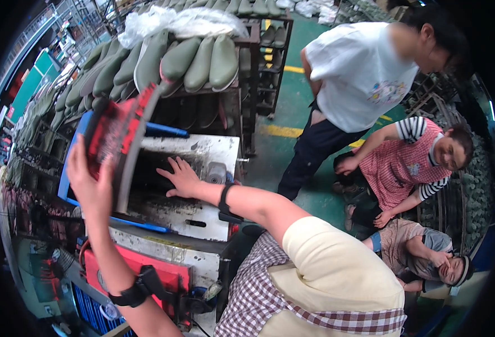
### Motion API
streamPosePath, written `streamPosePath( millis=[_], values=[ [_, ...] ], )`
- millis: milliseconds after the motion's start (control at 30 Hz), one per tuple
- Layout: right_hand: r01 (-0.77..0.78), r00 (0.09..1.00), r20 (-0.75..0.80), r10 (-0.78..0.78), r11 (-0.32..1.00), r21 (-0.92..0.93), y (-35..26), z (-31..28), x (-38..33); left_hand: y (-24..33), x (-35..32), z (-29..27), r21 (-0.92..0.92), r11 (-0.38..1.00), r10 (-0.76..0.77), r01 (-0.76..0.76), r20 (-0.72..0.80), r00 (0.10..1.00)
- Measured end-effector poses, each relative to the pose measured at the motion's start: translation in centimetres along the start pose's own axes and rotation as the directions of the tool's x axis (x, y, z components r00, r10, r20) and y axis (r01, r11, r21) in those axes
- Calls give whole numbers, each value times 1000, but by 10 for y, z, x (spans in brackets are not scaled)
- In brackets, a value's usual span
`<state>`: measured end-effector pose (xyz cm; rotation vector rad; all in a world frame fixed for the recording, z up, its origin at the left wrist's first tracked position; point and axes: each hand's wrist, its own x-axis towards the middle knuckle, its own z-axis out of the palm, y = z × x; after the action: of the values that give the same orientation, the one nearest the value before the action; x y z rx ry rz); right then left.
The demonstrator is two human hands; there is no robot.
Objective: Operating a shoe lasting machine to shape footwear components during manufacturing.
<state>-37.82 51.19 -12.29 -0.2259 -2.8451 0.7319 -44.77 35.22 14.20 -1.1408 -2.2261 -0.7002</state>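
My left hand (92, 178) is on the near side of a tilted red-and-black panel with a grey edge (133, 143), fingers and thumb gripping it. Motion blurs the panel, and I cannot make out its exact kind. My right hand (183, 178) is open, its fingers spread over the dark recess (149, 168) of a worn white machine top (225, 149). Nothing is in that hand. A small grey metal fitting (216, 172) lies just right of it. Blue edging (76, 163) runs along the machine's left side.
Beyond the machine, racks hold several rows of green shoe-shaped pieces (211, 62) and clear plastic sheeting (185, 23). A red machine cover (146, 268) is nearer me. At right, one person stands (359, 73) and two others sit (399, 174) beside a green floor (289, 112).
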Motion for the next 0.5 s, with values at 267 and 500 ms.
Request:
streamPosePath(
  millis=[267,500],
  values=[
    [81,993,-78,-88,992,-97,4,32,37,-45,47,-53,-412,874,-228,258,120,966],
    [-230,973,148,177,688,689,9,-32,44,-29,-93,-47,-714,515,-764,475,-130,632]
  ],
)
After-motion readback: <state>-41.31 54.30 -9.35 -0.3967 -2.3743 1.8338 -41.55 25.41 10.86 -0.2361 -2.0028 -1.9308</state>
